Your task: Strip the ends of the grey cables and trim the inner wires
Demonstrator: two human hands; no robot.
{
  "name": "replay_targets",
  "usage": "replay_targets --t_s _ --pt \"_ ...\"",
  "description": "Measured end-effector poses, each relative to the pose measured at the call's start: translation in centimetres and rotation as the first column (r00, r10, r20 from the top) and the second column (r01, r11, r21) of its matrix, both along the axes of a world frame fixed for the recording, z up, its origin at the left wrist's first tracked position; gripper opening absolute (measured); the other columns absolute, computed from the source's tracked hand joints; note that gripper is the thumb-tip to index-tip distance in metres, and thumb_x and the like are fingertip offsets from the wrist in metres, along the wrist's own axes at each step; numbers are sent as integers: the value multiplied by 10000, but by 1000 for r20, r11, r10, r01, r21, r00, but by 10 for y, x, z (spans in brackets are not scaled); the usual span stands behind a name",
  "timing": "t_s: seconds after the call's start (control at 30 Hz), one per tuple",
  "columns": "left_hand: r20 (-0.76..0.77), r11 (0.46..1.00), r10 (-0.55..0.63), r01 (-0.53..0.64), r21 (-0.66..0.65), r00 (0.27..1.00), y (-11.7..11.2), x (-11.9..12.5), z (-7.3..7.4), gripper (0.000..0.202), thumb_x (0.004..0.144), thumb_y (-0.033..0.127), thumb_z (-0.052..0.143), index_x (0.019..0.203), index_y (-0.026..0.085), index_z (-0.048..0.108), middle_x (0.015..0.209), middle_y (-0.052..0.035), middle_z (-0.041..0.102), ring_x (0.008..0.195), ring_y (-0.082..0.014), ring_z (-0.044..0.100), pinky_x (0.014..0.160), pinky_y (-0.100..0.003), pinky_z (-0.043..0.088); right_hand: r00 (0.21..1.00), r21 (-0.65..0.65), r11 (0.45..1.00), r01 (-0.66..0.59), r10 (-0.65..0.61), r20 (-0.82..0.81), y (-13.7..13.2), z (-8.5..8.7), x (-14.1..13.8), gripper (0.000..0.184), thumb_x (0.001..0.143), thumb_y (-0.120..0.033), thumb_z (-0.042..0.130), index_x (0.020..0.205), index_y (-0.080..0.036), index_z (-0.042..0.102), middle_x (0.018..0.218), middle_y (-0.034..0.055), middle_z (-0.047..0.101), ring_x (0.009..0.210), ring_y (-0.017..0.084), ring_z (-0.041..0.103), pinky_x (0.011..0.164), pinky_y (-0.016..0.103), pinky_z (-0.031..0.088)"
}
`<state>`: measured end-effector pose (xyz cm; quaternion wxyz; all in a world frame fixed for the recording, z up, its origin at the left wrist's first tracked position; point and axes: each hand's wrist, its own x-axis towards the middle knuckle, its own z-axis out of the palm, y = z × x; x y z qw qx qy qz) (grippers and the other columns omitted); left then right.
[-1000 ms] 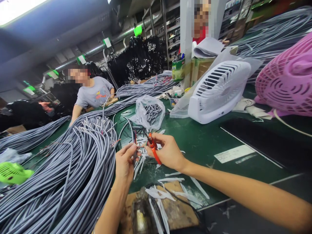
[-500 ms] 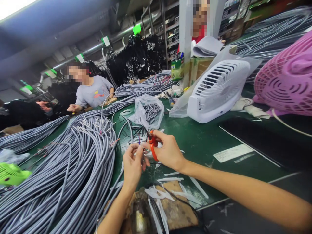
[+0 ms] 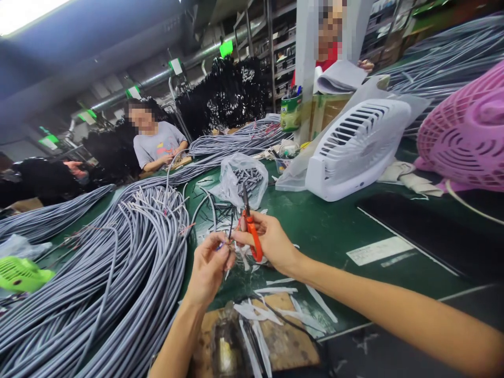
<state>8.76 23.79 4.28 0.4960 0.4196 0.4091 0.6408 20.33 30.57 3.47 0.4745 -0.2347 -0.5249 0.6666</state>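
My left hand (image 3: 208, 268) is closed in a pinch on the stripped end of a grey cable, thin coloured wires sticking out at its fingertips. My right hand (image 3: 271, 239) is closed round orange-handled scissors (image 3: 252, 233), blades pointing up beside the wires. Both hands hover over the green table (image 3: 334, 231), just right of a big heap of grey cables (image 3: 118, 273). Behind the hands lies a clear bag of small dark sleeves (image 3: 244, 181). White paper strips (image 3: 275, 291) litter the table below my hands.
A white fan (image 3: 358, 147) and a pink fan (image 3: 468, 136) stand at the right. A green fan (image 3: 19, 273) lies at the far left. Two other people sit or stand at the back. A brown board (image 3: 275, 341) lies at the near edge.
The scissors' blades have swung upward in my right hand. My left hand shifted slightly and keeps its pinch on the wire ends. The person at the back left drew their arm in.
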Motion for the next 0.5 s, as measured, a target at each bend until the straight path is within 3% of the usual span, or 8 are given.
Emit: replay_targets --t_s 0.1,0.17,0.23,0.33,0.4,0.5 --pt "-109 991 33 -18 136 993 1 -4 -4 207 699 235 688 655 174 496 617 53 430 463 -42 442 459 -173 330 989 -19 1000 -17 19 146 8 -3 2 386 544 -443 714 596 -182 434 512 -62 455 448 75 429 452 209 368" --pt "-229 958 139 -72 276 963 1 -9 -5 190 752 197 628 643 175 475 631 52 426 478 -48 452 481 -184 360 962 156 984 86 -123 245 13 -2 7 371 584 -453 686 590 -178 438 517 -57 442 469 76 400 466 210 353" --pt "-347 898 298 -138 418 889 1 -14 -4 187 775 144 582 629 171 468 633 47 429 506 -59 464 512 -196 383 905 406 897 173 -308 295 13 3 12 343 617 -433 675 606 -176 447 547 -49 446 501 79 382 500 212 352" --pt "-446 803 493 -193 565 747 -2 -18 0 206 753 55 548 605 168 461 627 39 439 544 -76 481 549 -209 407 843 692 709 140 -451 292 7 9 17 318 656 -421 657 631 -177 453 600 -33 463 535 89 385 532 213 355" --pt "-477 767 552 -192 612 684 -5 -20 0 211 727 8 522 600 169 470 645 32 454 562 -83 499 559 -214 425 833 780 622 67 -465 299 3 7 17 307 707 -435 616 635 -173 473 635 -12 486 554 99 410 543 213 359" --pt "-541 749 600 -177 638 589 -9 -21 -2 230 675 -50 486 616 172 504 686 20 496 605 -95 538 572 -211 440 809 814 580 -27 -465 359 0 -1 12 335 767 -465 553 630 -163 509 631 2 498 542 101 418 530 210 346"
